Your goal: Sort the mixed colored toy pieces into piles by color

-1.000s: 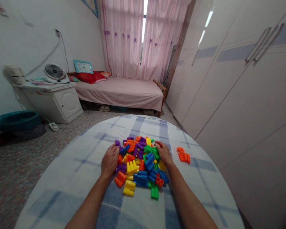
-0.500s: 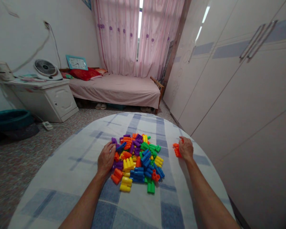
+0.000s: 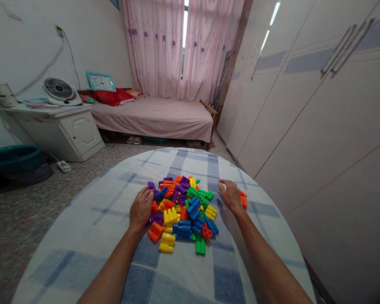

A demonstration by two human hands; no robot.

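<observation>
A heap of plastic building blocks in yellow, blue, green, purple and orange lies on the cloth-covered table. My left hand rests against the heap's left side, fingers stretched out near a small blue block and touching the blocks' edge. Between the heap and a few orange blocks set apart on the right is my right hand. Its thumb and fingers are apart and nothing shows in them. The hand partly hides those orange blocks.
Beyond the table stands a bed with a red pillow and a blue-framed clock. At left are a white cabinet with a fan and a teal basin. A tall wardrobe runs along the right.
My right hand has moved left from the separate orange blocks toward the heap, leaving them on the table. My left hand has stayed at the heap's left side.
</observation>
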